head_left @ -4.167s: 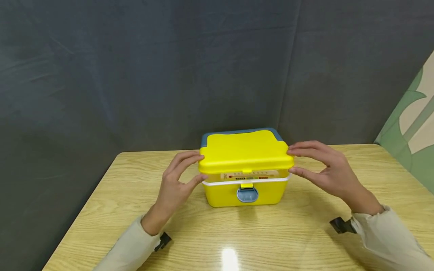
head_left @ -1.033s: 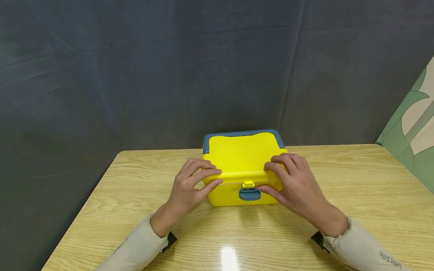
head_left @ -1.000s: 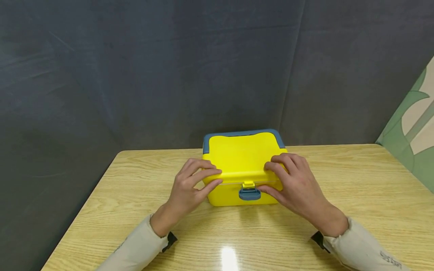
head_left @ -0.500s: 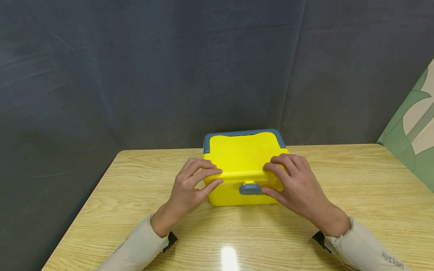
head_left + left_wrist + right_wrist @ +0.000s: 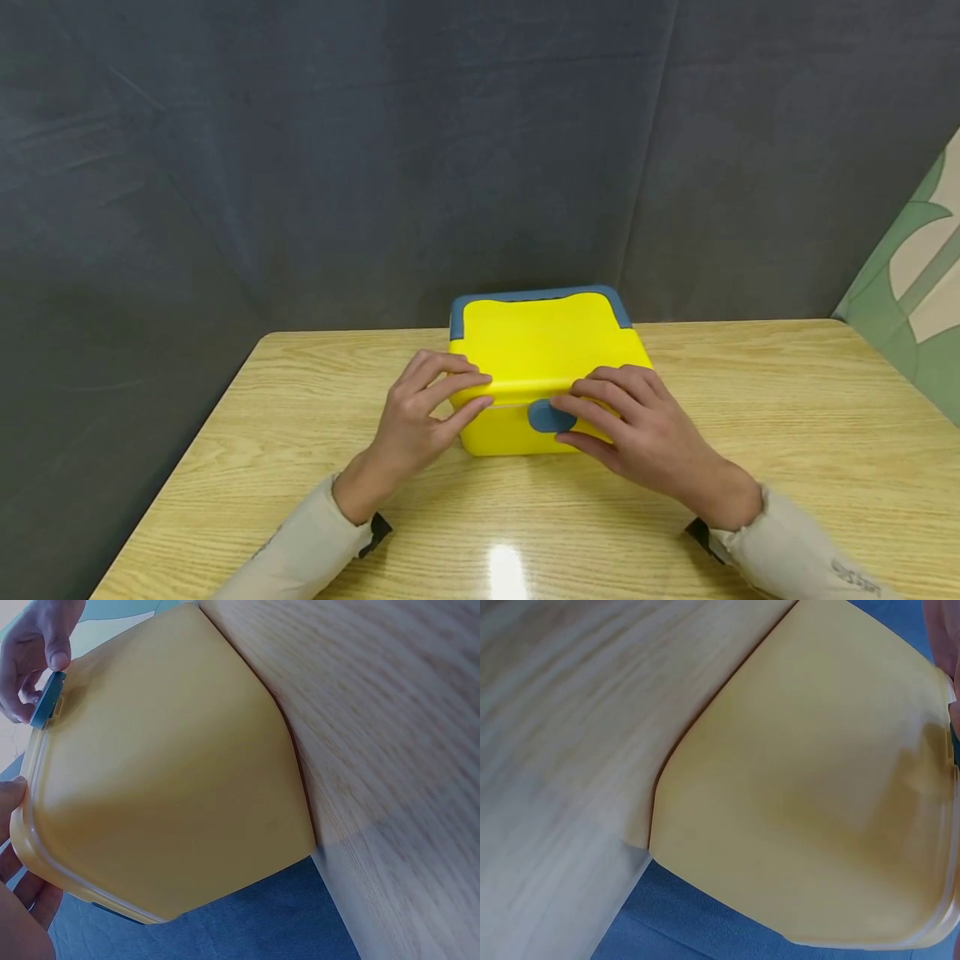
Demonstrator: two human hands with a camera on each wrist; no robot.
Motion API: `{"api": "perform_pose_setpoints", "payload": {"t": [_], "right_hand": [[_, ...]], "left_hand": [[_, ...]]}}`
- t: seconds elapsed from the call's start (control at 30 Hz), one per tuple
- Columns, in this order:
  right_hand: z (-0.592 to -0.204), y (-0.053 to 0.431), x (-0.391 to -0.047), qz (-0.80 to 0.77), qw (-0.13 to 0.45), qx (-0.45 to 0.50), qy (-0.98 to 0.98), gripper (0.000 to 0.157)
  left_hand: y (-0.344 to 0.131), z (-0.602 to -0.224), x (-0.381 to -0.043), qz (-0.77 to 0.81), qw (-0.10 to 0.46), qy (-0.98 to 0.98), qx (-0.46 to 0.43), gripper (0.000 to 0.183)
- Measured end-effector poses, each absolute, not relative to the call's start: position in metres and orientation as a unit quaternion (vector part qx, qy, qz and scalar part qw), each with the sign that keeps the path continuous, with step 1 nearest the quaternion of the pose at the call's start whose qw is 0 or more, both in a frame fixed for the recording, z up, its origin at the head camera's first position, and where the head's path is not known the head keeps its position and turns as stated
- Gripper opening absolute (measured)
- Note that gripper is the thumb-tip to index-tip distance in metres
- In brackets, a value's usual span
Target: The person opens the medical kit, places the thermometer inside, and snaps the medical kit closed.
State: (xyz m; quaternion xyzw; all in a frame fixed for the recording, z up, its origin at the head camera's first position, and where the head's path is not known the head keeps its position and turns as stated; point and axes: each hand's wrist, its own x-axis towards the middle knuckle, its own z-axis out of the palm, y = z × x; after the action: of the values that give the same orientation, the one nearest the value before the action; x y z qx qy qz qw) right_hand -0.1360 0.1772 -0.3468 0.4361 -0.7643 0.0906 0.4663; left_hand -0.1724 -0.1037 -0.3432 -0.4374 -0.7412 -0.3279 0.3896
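A yellow storage box (image 5: 547,337) with a blue latch (image 5: 540,415) stands on the table, its lid down. With fingers over the lid's left front corner and thumb at the front seam, my left hand (image 5: 416,412) grips the box. My right hand (image 5: 648,433) pinches the latch, fingertips on its upper right edge and thumb under it. In the left wrist view, the latch (image 5: 47,700) juts from the box wall between the right hand's (image 5: 31,654) thumb and fingers. The right wrist view is mostly the box's front wall (image 5: 802,772).
Around the box lies the wood-grain table (image 5: 315,375), with bare surface in front and at both sides. A dark cloth (image 5: 360,167) hangs behind its far edge. A blue handle (image 5: 536,294) lies along the back of the lid. A patterned wall (image 5: 922,275) is at the right.
The lid, partly raised earliest, has come down. The latch has swung upward. The right hand has moved from the lid's right side to the latch; the left lately stays put.
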Motion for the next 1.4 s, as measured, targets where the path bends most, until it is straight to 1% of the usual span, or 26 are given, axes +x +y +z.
{"api": "perform_pose_setpoints", "payload": {"t": [0.33, 0.7, 1.07, 1.4], "right_hand": [[-0.350, 0.174, -0.133, 0.089, 0.469, 0.431, -0.765, 0.043], [-0.352, 0.168, -0.133, 0.109, 0.498, 0.421, -0.750, 0.036], [-0.355, 0.168, -0.130, 0.121, 0.483, 0.408, -0.765, 0.037], [-0.355, 0.165, -0.129, 0.117, 0.485, 0.401, -0.768, 0.036]], "left_hand": [[-0.104, -0.343, -0.171, -0.327, 0.385, -0.747, -0.433, 0.023], [-0.103, -0.344, -0.172, -0.330, 0.387, -0.745, -0.433, 0.023], [-0.103, -0.344, -0.170, -0.331, 0.383, -0.749, -0.428, 0.023], [-0.103, -0.343, -0.169, -0.335, 0.384, -0.749, -0.424, 0.023]]}}
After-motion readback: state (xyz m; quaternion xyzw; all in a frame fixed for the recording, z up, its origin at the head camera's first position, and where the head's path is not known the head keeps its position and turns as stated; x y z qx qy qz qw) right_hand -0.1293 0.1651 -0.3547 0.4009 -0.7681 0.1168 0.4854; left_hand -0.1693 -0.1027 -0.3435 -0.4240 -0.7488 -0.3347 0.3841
